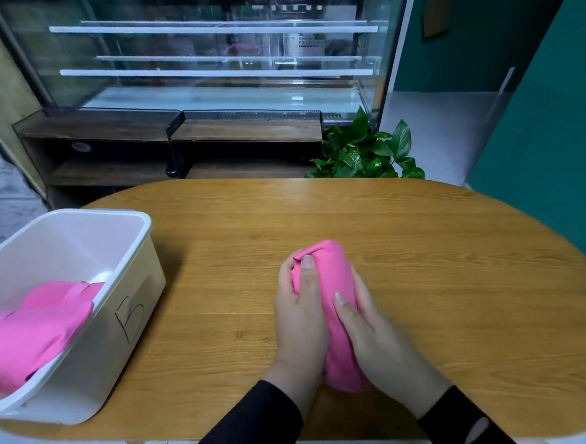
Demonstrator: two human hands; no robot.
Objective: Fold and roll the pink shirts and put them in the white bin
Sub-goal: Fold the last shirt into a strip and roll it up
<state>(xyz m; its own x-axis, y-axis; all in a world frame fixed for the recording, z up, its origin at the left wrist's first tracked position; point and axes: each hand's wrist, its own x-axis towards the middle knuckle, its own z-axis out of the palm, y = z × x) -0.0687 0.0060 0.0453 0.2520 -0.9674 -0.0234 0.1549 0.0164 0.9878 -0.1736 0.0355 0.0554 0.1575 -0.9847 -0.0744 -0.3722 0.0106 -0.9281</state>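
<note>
1. My left hand (298, 310) and right hand (374, 333) both curl around a rolled pink shirt (333, 288) on the wooden table (423, 248).
2. The white bin (79, 235), at the table's left, holds more pink shirts (34, 327).

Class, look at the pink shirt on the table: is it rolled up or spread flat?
Rolled up: the pink shirt forms a compact bundle gripped between the left hand and right hand.

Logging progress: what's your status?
Left hand and right hand grip rolled shirt on table. Bin left, holds pink cloth. Path clear.
</note>
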